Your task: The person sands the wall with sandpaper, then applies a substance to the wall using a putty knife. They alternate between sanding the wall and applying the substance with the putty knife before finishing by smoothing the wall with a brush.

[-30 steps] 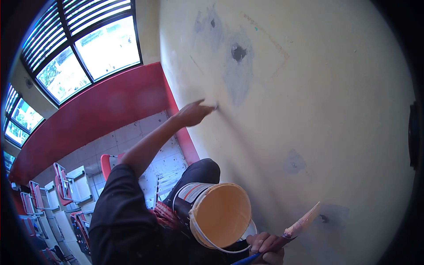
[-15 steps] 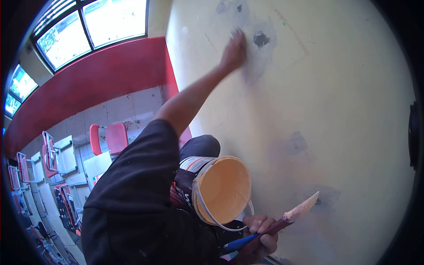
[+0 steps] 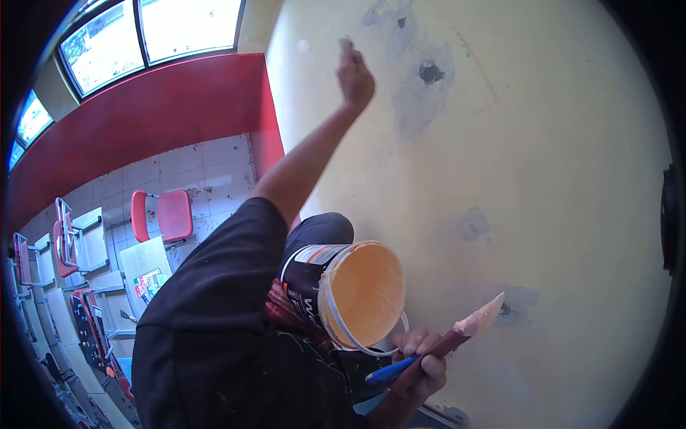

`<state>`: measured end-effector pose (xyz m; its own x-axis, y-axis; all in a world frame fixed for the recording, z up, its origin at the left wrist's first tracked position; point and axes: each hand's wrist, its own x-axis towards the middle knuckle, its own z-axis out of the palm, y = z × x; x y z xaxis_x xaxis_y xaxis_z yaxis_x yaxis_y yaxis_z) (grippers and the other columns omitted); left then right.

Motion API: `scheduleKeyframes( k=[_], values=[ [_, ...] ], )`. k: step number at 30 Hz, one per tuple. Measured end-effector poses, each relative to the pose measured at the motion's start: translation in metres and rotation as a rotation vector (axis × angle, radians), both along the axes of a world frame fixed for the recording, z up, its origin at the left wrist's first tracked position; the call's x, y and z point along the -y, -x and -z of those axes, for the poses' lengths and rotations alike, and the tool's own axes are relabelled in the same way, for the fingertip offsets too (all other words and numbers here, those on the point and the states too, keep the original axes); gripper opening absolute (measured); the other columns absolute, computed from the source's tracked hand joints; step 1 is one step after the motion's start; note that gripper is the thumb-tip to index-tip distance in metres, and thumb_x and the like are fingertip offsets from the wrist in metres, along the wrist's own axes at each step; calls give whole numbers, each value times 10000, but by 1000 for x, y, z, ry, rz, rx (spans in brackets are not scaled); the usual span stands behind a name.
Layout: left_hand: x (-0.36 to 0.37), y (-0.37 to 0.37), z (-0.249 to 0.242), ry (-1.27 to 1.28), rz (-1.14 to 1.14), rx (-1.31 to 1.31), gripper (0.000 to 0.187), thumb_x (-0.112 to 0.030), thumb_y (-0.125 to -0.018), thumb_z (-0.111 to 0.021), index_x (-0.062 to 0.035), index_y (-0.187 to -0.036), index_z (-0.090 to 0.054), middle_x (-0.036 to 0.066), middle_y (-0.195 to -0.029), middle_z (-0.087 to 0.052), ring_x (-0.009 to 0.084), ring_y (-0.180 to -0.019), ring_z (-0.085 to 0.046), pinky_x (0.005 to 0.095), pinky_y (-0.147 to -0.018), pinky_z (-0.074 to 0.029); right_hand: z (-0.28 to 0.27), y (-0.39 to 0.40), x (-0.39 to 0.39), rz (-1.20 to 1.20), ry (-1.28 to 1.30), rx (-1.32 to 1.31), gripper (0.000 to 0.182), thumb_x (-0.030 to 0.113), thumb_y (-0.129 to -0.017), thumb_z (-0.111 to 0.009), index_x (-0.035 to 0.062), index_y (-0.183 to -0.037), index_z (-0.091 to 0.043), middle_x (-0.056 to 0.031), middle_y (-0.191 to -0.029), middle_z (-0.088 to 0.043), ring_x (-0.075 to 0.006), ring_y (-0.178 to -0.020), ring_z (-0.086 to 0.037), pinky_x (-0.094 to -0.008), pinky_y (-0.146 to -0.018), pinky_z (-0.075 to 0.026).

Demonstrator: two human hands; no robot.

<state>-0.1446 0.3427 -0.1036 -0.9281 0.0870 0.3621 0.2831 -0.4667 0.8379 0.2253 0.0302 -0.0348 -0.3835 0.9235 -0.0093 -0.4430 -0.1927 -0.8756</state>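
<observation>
My left hand (image 3: 355, 77) is raised near the cream wall (image 3: 564, 186), left of a grey patch (image 3: 418, 107) with a dark hole. Its fingers point upward, a little blurred, with nothing seen in them. Low in view, my right hand (image 3: 421, 357) is closed around the dark red handle of a putty knife (image 3: 480, 318), whose blade carries pale peach paste. A blue handle (image 3: 389, 372) lies along it in the same grip. Beside this hand is a tilted bucket (image 3: 368, 293), its inside coated with the same peach colour; its white bail (image 3: 343, 322) runs to the fingers.
More grey patches (image 3: 474, 224) mark the wall, one (image 3: 516, 307) behind the blade. A red chair (image 3: 171, 214) and a white-topped table (image 3: 146, 261) stand left, with stacked furniture (image 3: 78, 239) beyond. Windows (image 3: 189, 28) sit above a red wall band (image 3: 164, 107).
My left hand has moved left, away from the grey patch and its hole. The right hand still grips the putty knife by the bucket; the view has shifted slightly.
</observation>
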Motion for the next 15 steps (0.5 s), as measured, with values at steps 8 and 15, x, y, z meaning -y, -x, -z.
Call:
scheduleKeyframes(
  k=[8,15],
  values=[
    [57,-141,102,338,535,-1166,478,-66,-905,-413,25,-1362,-304,236,-1411,-311,338,-1325,-296,426,-1109,-237,-2,-5,-2,-63,-1,12,169,158,-764,-583,21,-859,-560,-108,-841,-569,-183,-714,-514,-294,-615,-456],
    [70,-32,94,298,317,-710,414,-114,-945,-345,39,-1330,-355,230,-1393,-347,353,-1312,-307,425,-1092,-249,-1,-5,-5,-103,-39,-14,176,148,-770,-575,13,-883,-570,-115,-851,-580,-196,-724,-535,-296,-629,-474]
  ],
)
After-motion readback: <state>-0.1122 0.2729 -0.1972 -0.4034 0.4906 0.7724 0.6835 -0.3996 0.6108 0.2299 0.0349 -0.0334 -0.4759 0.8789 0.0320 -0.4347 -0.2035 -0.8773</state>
